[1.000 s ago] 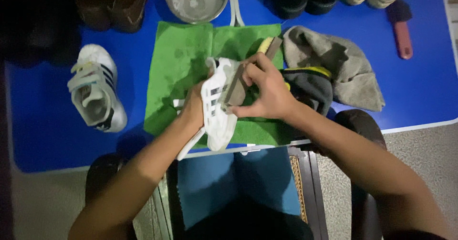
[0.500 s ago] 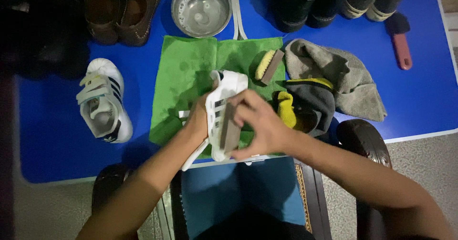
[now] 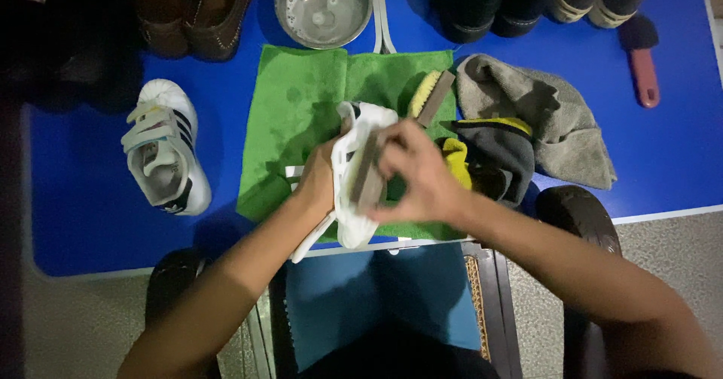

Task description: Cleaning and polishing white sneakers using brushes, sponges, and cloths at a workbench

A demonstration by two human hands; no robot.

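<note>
I sit at a blue table with a pale edge, its near rim running across in front of me. Beneath it the floor is a speckled grey-beige, showing at my right and lower left. My chair has dark wooden arms, the right one rounded and glossy, and a seat edge with patterned trim. The light is dim and uneven, leaving the far left corner of the table in deep shadow.

One head-worn camera looks steeply down from close above at the blue desk, with the person's forearms, lap and chair filling the lower frame.
</note>
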